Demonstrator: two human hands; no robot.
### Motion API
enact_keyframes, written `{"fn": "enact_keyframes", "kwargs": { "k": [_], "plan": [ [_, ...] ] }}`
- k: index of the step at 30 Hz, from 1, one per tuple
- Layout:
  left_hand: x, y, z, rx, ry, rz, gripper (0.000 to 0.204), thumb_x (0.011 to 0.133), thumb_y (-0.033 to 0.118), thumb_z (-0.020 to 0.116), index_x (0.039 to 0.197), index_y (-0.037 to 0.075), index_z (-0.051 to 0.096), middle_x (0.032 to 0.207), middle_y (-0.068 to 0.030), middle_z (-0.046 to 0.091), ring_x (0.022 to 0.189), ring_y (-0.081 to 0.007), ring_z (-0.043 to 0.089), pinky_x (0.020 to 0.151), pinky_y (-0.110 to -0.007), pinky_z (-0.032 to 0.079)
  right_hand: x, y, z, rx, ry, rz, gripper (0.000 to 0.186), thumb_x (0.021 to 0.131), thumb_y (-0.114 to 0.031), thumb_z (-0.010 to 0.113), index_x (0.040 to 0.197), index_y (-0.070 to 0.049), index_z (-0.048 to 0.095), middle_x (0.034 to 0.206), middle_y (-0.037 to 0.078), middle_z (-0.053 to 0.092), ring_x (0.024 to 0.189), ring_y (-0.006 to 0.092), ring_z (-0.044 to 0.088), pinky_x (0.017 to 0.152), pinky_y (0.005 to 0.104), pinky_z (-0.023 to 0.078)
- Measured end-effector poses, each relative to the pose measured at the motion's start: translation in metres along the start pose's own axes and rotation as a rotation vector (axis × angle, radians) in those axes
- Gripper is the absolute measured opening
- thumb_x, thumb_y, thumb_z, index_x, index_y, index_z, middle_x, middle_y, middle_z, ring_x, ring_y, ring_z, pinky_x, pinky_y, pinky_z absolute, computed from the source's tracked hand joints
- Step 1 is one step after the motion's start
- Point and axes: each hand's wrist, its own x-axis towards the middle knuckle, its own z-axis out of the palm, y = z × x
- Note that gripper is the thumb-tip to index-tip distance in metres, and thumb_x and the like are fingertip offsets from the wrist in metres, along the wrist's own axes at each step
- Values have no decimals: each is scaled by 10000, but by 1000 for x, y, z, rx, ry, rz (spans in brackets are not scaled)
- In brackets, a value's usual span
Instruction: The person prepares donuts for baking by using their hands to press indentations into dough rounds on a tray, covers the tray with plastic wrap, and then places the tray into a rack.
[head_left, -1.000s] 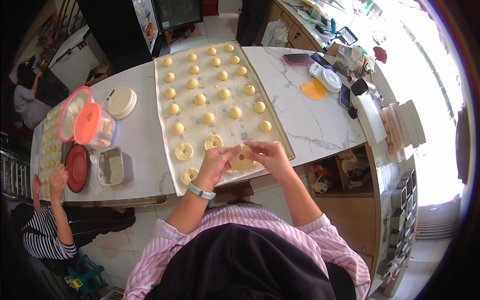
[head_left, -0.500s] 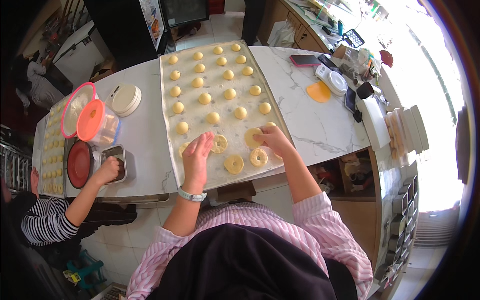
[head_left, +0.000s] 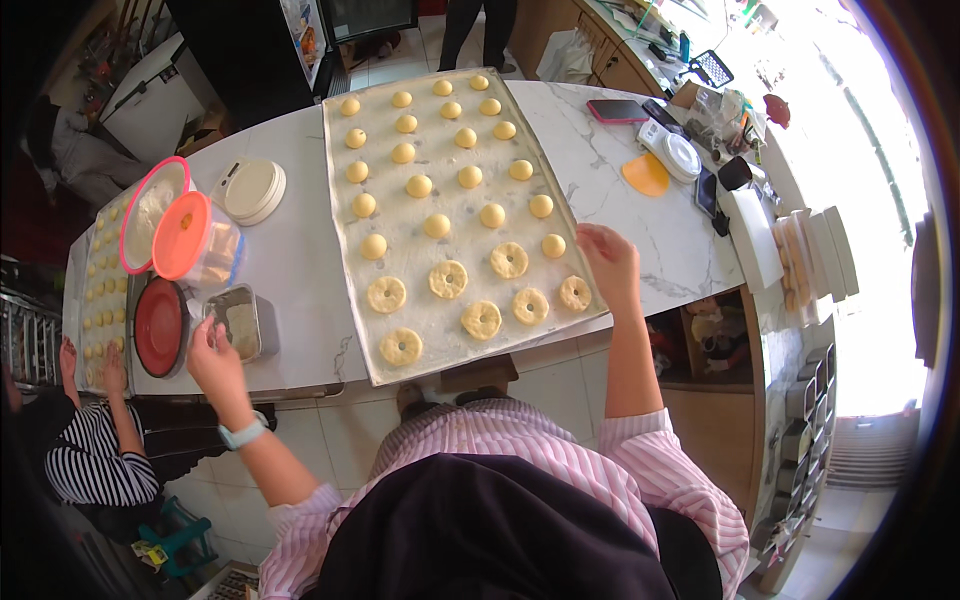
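My left hand (head_left: 216, 366) is over the left part of the counter, its fingers apart at the near-left rim of a metal container (head_left: 266, 325) with pale flour inside. No object shows in it. My right hand (head_left: 612, 264) is at the right edge of a large baking tray (head_left: 455, 345), fingers stretched out and holding nothing; whether they touch the tray I cannot tell. Flattened dough rings (head_left: 482, 320) with a centre hole lie along the tray's near end. Rows of round dough balls (head_left: 437, 226) fill the rest of it.
Left of the tray are a kitchen scale (head_left: 250, 190), an orange-lidded tub (head_left: 182, 236), a pink-rimmed bowl (head_left: 150, 205) and a red dish (head_left: 160, 328). A co-worker's hands (head_left: 115, 370) are by a second dough tray (head_left: 92, 290). Phones (head_left: 617, 110) and an orange scraper (head_left: 645, 174) lie right.
My right hand has let go of a dough ring and moved right to the tray's edge. My left hand has moved left to the metal container. The co-worker's hand has left that container.
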Motion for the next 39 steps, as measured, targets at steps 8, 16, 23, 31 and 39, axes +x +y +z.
{"fn": "enact_keyframes", "kwargs": {
  "k": [8,16,23,31,39],
  "plan": [
    [44,-78,49,469,-601,125,228,718,4,548,926,-50,623,953,-280,604,904,-410,589,768,-434,477,-19,-1,1,49,19,30,173,844,-75,597,984,12,651,833,70,677,789,111,638,725,246,498],
    [42,-54,29,326,-515,208,263,799,42,511,1024,-46,614,989,-266,604,946,-406,584,819,-425,467,-34,-7,-16,2,94,68,166,843,-82,602,971,9,657,820,68,675,772,105,633,714,246,496],
    [17,11,-10,226,-524,128,362,889,163,529,1198,-27,526,1169,-248,549,1098,-377,529,920,-391,427,-42,-12,2,155,19,52,184,858,-93,606,1009,4,648,835,65,675,783,111,627,708,243,490],
    [-106,169,70,-355,-725,706,513,872,223,572,1304,-6,416,1303,-214,457,1211,-367,432,990,-454,349,-88,-37,91,1207,-641,754,445,973,-327,387,1195,44,493,1098,156,586,1042,210,566,930,334,444],
    [-147,202,103,-226,-760,1003,576,894,401,496,1291,-11,424,1357,-189,405,1290,-376,322,1040,-525,247,-28,26,52,629,-256,281,475,970,-339,338,1259,25,434,1260,168,487,1225,269,428,1032,357,335]
  ]
}}
